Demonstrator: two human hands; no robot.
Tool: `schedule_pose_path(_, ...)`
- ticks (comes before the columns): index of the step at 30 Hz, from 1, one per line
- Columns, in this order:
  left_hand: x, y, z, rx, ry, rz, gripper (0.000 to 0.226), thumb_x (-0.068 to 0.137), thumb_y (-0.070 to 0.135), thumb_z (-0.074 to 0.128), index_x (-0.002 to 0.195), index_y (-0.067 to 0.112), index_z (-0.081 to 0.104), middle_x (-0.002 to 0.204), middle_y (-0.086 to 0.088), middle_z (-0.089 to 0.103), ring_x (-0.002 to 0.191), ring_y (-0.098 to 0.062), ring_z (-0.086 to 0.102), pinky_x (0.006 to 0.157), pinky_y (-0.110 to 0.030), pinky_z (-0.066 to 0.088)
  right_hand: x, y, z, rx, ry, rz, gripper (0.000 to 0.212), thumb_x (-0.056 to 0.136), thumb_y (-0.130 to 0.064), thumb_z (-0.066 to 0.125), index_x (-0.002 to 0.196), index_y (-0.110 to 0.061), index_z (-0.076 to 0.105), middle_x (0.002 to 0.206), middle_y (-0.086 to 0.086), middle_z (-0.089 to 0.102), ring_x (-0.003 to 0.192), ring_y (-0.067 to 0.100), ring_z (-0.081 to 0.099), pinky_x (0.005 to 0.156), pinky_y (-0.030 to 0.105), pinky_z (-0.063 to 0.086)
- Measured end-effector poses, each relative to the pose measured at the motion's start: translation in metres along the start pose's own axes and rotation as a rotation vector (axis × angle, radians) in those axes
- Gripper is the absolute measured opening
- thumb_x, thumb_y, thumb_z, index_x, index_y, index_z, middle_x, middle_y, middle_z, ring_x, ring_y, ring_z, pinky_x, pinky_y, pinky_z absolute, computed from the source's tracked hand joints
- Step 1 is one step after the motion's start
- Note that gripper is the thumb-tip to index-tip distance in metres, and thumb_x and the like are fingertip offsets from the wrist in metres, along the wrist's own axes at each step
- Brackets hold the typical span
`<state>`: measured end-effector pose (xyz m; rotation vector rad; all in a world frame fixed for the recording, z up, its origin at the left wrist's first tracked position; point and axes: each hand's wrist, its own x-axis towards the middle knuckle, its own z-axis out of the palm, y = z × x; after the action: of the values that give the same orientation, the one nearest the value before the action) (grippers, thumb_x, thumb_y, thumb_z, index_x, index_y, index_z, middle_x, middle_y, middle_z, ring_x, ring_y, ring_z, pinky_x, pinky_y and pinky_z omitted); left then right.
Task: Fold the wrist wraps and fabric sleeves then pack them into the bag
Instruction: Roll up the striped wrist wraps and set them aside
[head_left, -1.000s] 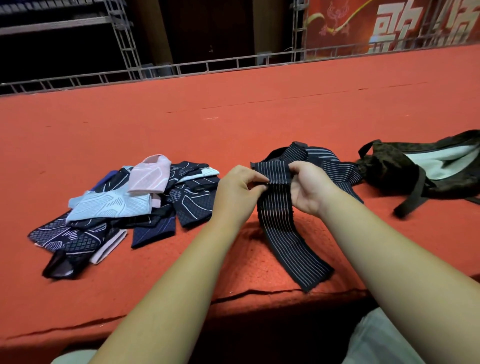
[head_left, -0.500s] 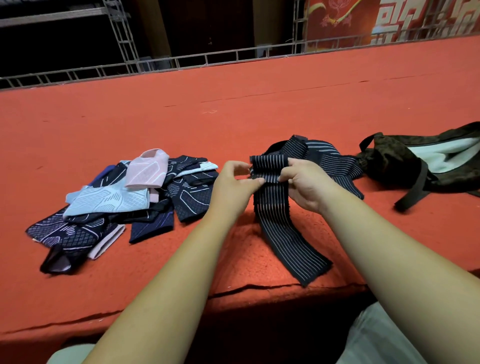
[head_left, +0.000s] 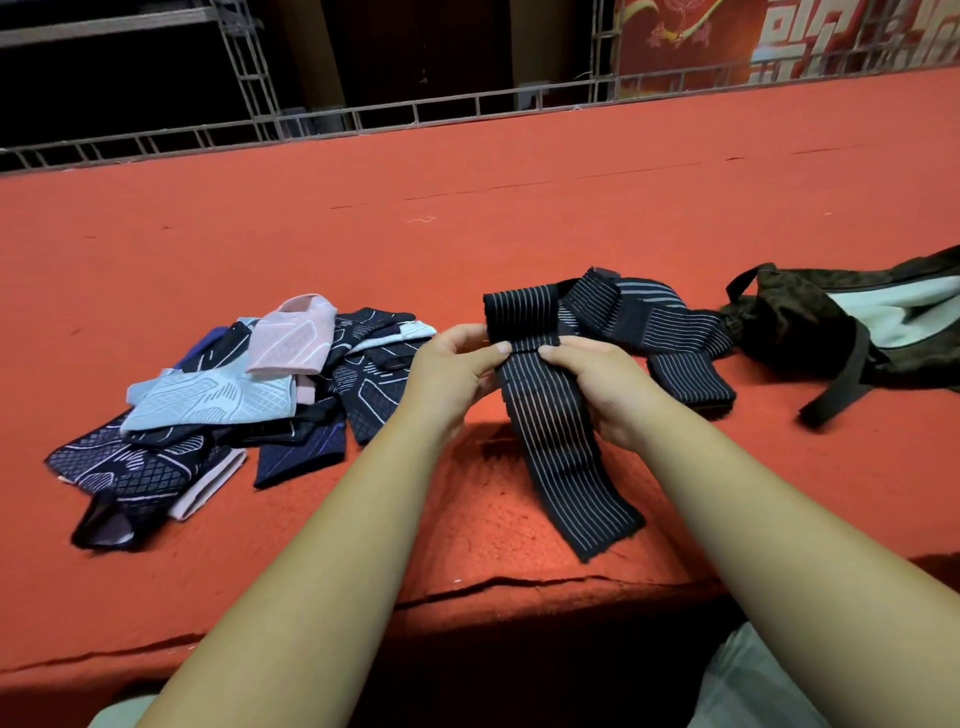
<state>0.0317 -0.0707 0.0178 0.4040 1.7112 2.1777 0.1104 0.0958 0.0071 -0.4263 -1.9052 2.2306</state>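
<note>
Stretchy striped wrap (head_left: 550, 410) is being pinched by both the left hand (head_left: 454, 374) and the right hand (head_left: 602, 387); its dangling tail looks likely to spring the fold open.

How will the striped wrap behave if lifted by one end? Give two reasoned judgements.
Probably floppy: the wrap folds over between the left hand and right hand, its tail sagging onto the carpet. Likely light: a pinch holds it.
</note>
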Motion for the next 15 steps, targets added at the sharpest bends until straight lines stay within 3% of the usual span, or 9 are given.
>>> schedule_pose_path(4,0.006,-0.005,-0.009,0.019,0.044,0.021,0.025,0.096,-0.006,0.067,0.119,0.003,0.074,0.117,-0.014,0.078,0.103,-0.022,0.077,0.084,-0.026,0.06,0.011,0.007,0.013,0.102,0.018,0.057,0.027,0.104,-0.015,0.06,0.123,-0.004,0.075,0.123,0.025,0.074,0.105,0.038,0.072,0.101,0.056,0.054)
schedule_pose_path(9,0.018,-0.012,-0.015,0.027,0.122,0.026,0.023,0.099,-0.005,0.064,0.107,0.013,0.076,0.107,-0.008,0.081,0.095,-0.018,0.078,0.08,-0.025,0.06,0.033,0.013,0.023,0.147,0.055,0.1,0.027,0.105,-0.018,0.059,0.121,-0.004,0.076,0.118,0.021,0.077,0.1,0.032,0.073,0.089,0.043,0.055)
schedule_pose_path(13,0.031,-0.022,-0.021,0.039,0.119,0.027,0.021,0.099,-0.005,0.063,0.111,0.008,0.074,0.11,-0.013,0.077,0.082,-0.016,0.075,0.067,-0.022,0.058,0.051,0.021,0.025,0.19,0.067,0.063,0.027,0.106,-0.005,0.052,0.12,0.001,0.074,0.11,0.021,0.078,0.091,0.026,0.075,0.077,0.033,0.061)
schedule_pose_path(15,0.038,-0.029,-0.026,0.061,0.102,0.011,0.02,0.099,-0.001,0.065,0.112,0.011,0.076,0.113,-0.018,0.076,0.087,-0.022,0.074,0.065,-0.026,0.057,0.057,0.025,0.024,0.3,0.092,0.077,0.025,0.109,-0.009,0.051,0.117,0.001,0.073,0.111,0.023,0.076,0.094,0.03,0.077,0.083,0.04,0.065)
